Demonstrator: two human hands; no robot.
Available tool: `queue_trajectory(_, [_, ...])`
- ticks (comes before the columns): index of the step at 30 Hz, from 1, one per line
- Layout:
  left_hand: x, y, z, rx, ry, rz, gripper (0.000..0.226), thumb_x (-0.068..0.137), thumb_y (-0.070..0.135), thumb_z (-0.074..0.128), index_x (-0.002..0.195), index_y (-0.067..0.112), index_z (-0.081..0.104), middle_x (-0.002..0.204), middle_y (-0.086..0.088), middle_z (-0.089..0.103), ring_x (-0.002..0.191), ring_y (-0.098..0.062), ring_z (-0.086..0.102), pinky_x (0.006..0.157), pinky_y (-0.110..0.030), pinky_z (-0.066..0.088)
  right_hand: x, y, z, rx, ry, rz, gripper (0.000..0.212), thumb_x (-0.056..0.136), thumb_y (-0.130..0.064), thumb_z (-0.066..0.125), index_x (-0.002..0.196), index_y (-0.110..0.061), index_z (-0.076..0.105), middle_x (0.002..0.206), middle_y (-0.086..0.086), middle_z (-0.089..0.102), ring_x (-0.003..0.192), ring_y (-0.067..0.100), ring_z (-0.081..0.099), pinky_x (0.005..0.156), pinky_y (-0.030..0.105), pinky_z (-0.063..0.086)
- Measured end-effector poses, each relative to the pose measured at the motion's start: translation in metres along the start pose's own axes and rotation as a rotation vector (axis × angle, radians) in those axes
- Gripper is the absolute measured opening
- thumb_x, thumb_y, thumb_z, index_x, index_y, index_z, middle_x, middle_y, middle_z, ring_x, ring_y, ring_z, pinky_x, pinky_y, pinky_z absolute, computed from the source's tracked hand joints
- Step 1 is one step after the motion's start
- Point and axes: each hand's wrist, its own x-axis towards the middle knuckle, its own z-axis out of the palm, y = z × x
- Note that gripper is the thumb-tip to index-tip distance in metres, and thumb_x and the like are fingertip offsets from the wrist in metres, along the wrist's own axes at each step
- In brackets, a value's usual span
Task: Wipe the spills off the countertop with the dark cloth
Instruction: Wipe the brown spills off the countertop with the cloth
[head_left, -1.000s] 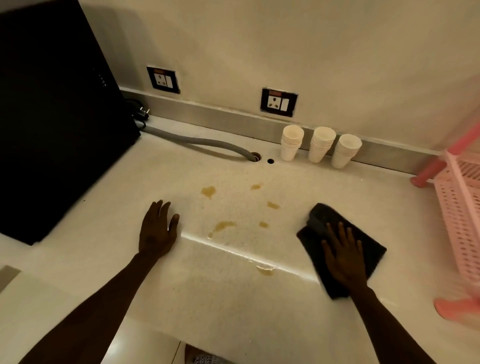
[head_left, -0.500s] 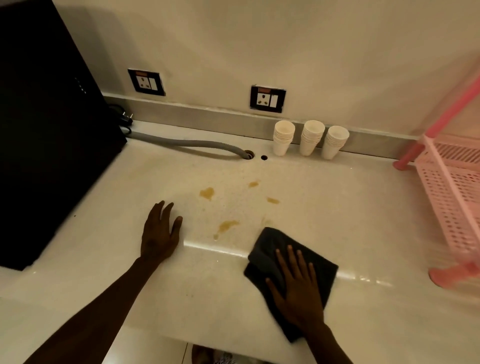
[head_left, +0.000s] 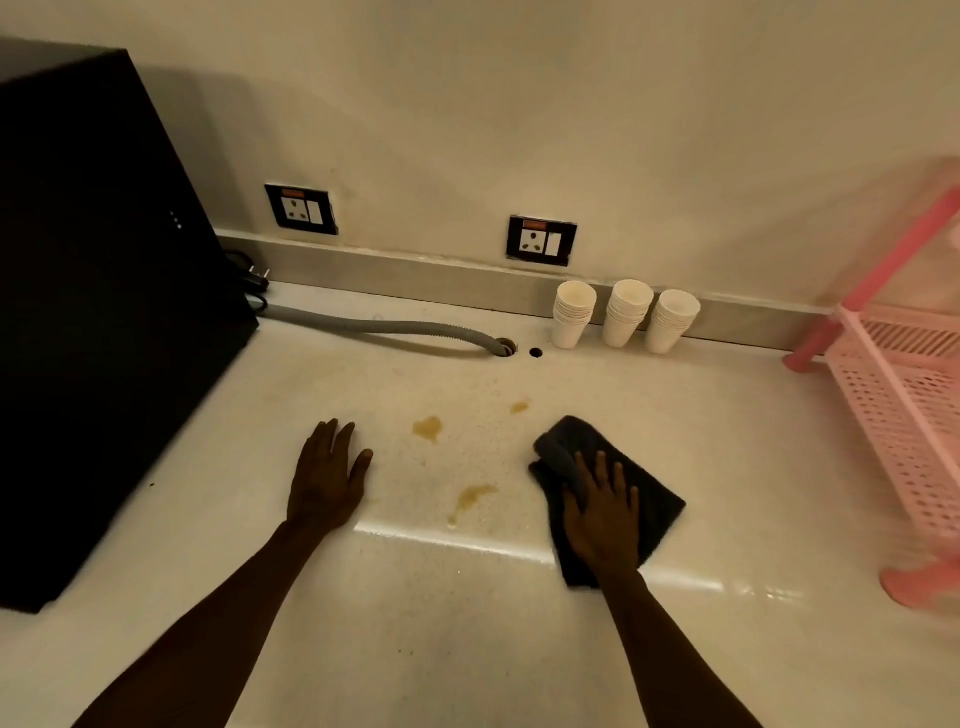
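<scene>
Cloth (head_left: 644, 493): dark, soft, rumpled, near right on glossy speckled countertop (head_left: 727, 441), right hand (head_left: 602, 525) flat on it. Left hand (head_left: 324, 480) splayed, empty. Amber spills (head_left: 428, 428) between hands; bare counter beyond.

My right hand (head_left: 602, 519) is covering the middle of the dark cloth (head_left: 654, 499), so whatever lies under it is staying hidden from me. The pink rack (head_left: 893, 395) is running off the right edge and smearing into blur. The black box (head_left: 98, 312) is getting cut by the left edge. My forearms are leaving the bottom of the view.
</scene>
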Motion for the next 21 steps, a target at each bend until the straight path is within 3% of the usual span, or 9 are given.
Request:
queue_trajectory(3, [0.004,-0.007,0.002,-0.038,-0.005,-0.001,0.074,0.096,0.053,0.033,0.156,0.011,0.034,0.166,-0.016,0.028,0.156,-0.032,0.022,0.128,-0.046,0.020,-0.021,0.012,0.007,0.032,-0.047,-0.202,0.059,0.103,-0.044,0.033,0.158,-0.034,0.016,0.168,-0.002,0.011,0.156,0.026,0.007,0.126,0.051,0.005])
queue_trajectory(5, [0.005,-0.011,0.004,-0.067,-0.008,0.009,0.074,0.096,0.055,0.033,0.157,0.013,0.034,0.167,-0.014,0.027,0.156,-0.030,0.022,0.128,-0.046,0.019,-0.028,0.036,0.004,0.054,-0.027,-0.233,0.059,0.102,-0.042,0.037,0.158,-0.036,0.019,0.168,0.001,0.011,0.155,0.026,0.011,0.125,0.049,0.005])
queue_trajectory(8, [0.007,-0.014,0.006,-0.132,0.006,0.024,0.076,0.095,0.059,0.032,0.157,0.015,0.035,0.166,-0.011,0.030,0.155,-0.028,0.024,0.127,-0.047,0.022,-0.006,0.063,-0.011,0.080,0.050,-0.036,0.057,0.104,-0.030,0.046,0.157,-0.029,0.026,0.166,0.014,0.020,0.152,0.034,0.022,0.126,0.052,0.009])
queue_trajectory(11, [0.008,-0.017,0.005,-0.202,0.023,0.043,0.080,0.092,0.064,0.028,0.156,0.017,0.036,0.165,-0.009,0.034,0.155,-0.026,0.025,0.127,-0.047,0.023,0.037,0.053,-0.025,0.071,0.077,0.128,0.056,0.106,-0.031,0.041,0.158,-0.024,0.023,0.166,0.015,0.019,0.154,0.033,0.015,0.125,0.054,0.009])
queue_trajectory(14, [0.008,-0.020,0.005,-0.254,0.022,0.059,0.079,0.093,0.064,0.026,0.157,0.017,0.035,0.164,-0.007,0.035,0.155,-0.024,0.026,0.128,-0.044,0.020,0.077,0.023,-0.024,0.070,0.087,0.153,0.057,0.106,-0.037,0.036,0.159,-0.026,0.019,0.168,0.013,0.015,0.155,0.032,0.009,0.125,0.054,0.007])
queue_trajectory(17, [0.009,-0.023,0.006,-0.260,0.027,0.065,0.078,0.094,0.061,0.026,0.157,0.016,0.035,0.163,-0.006,0.037,0.155,-0.022,0.026,0.129,-0.039,0.017,0.106,-0.020,-0.016,0.044,0.038,0.071,0.057,0.106,-0.039,0.035,0.159,-0.028,0.018,0.168,0.013,0.015,0.155,0.032,0.010,0.125,0.054,0.008])
queue_trajectory(21, [0.010,-0.025,0.010,-0.237,0.039,0.059,0.075,0.095,0.061,0.025,0.156,0.019,0.036,0.164,-0.004,0.036,0.155,-0.019,0.025,0.129,-0.037,0.017,0.101,-0.077,0.013,0.121,-0.036,-0.193,0.050,0.105,-0.034,0.039,0.155,-0.032,0.030,0.165,0.010,0.026,0.153,0.029,0.019,0.125,0.051,0.011])
